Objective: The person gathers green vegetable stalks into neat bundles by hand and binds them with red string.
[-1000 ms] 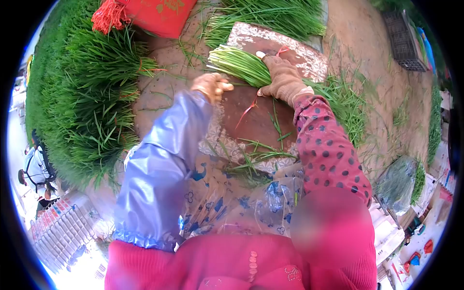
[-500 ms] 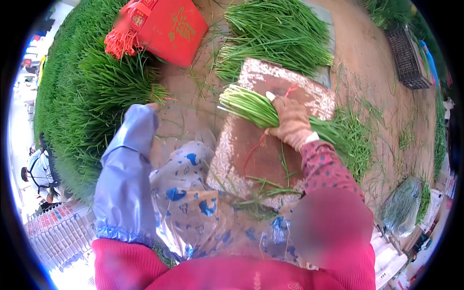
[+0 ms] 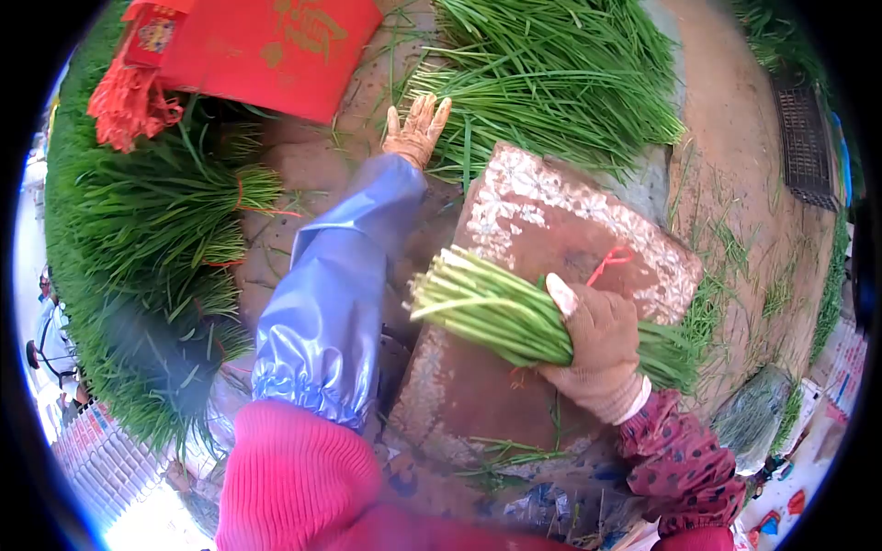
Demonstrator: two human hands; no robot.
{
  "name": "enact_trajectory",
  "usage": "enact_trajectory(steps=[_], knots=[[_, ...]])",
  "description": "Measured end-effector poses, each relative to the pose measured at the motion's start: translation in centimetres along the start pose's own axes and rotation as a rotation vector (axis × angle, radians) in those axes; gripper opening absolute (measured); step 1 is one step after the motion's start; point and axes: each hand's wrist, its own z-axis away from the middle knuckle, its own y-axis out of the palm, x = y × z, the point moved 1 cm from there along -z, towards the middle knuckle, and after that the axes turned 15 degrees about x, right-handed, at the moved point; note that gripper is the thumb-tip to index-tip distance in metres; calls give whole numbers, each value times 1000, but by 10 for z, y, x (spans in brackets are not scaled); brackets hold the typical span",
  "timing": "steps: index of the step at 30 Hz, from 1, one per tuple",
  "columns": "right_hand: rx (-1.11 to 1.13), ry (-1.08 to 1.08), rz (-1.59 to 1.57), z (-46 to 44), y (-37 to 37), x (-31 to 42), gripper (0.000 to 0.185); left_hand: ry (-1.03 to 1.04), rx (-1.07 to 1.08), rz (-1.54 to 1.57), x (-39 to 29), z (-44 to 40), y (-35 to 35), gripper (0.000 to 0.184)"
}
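Observation:
My right hand [image 3: 597, 349], in a tan glove, is wrapped round a bunch of green chives [image 3: 491, 303]. The pale cut ends point left, and the leaves trail out to the right. Beneath it lies a worn brown board [image 3: 469, 386] with a whitish floral border and a red tie [image 3: 608, 264] on top. My left hand [image 3: 416, 131], gloved with a shiny blue sleeve behind it, stretches forward with fingers apart. It is at the near-left edge of a large pile of loose chives [image 3: 560, 83]; whether the fingertips touch the stems I cannot tell.
Tied chive bundles [image 3: 184, 207] stand packed along the left. A red bag [image 3: 276, 55] with red ties [image 3: 133, 106] hanging from it is at the upper left. A black crate [image 3: 807, 147] and a plastic-wrapped bundle [image 3: 755, 418] lie on the right.
My left hand has moved from beside the tied bundles on the left to the loose pile, fingers now spread. My right hand still grips the bunch. The view has shifted.

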Motion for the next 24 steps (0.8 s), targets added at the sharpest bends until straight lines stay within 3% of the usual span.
enact_trajectory(steps=[1,6,7,9,11,13,15,18,19,21,22,24], knots=[[-23,-18,1,-1,2,-2,72,3,227,14,0,-8,-9,139],[108,-18,-81,-9,-5,-6,71,-11,330,17,9,-38,-39,93],[108,-17,-81,-9,-5,-6,71,-9,331,17,12,-47,-33,93],[141,-4,-114,-9,-4,-8,72,32,-40,44,17,-67,-28,139],[130,1,-127,-11,-5,-8,73,66,65,147,26,-88,-34,142],[136,12,-138,-11,-4,-9,70,71,226,219,33,-102,-55,129],[129,18,-204,-18,-7,-8,64,101,220,299,38,-113,-55,135],[159,42,-198,-22,-11,-8,48,51,265,153,34,-130,-48,138],[163,54,-196,-21,-10,-10,48,61,267,160,30,-135,-45,138],[104,37,-207,-20,-7,-12,47,41,603,89,26,-133,-60,150],[104,42,-213,-19,-7,-12,47,73,585,9,28,-134,-50,139],[160,29,-195,-17,-7,-12,52,91,622,-8,21,-129,-56,141]])
